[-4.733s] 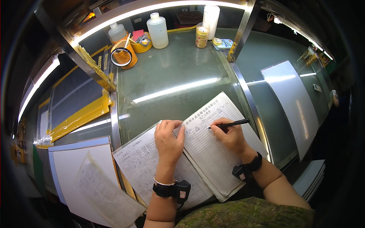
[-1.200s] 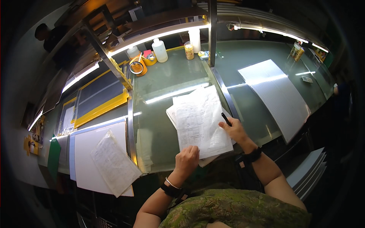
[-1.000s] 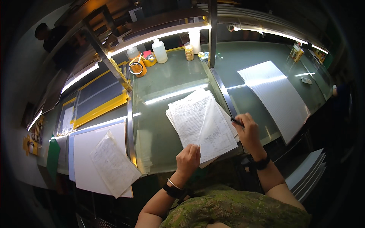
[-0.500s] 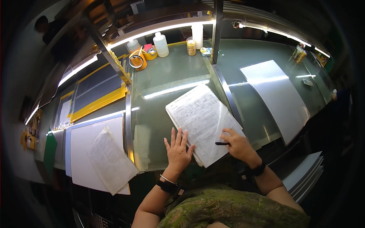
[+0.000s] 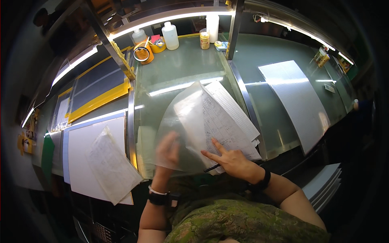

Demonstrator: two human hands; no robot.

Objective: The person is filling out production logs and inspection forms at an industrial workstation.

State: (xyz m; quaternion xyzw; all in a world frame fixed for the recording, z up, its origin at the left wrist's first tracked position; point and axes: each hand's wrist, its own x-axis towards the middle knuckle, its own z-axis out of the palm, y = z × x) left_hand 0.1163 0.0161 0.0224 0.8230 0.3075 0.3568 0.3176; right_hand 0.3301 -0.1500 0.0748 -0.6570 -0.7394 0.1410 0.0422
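A clear plastic sheet curls up off a stack of printed forms on the middle glass tabletop. My left hand is at the lower left part of the sheet and shows through it. Its fingers are smeared by motion, so their grip cannot be made out. Across the lower part of the papers lies my right hand, index and middle fingers spread and touching the forms. A black pen is tucked in that hand, its end sticking out to the left.
White boards with a wrinkled translucent sheet lie left. Behind them are yellow-edged dark frames. Bottles and tape rolls stand at the back. A white panel lies right, past a metal strip.
The clear sheet has risen off the forms and curled leftward. My left hand has moved left and is behind it. My right hand has shifted left with the pen, two fingers stretched out.
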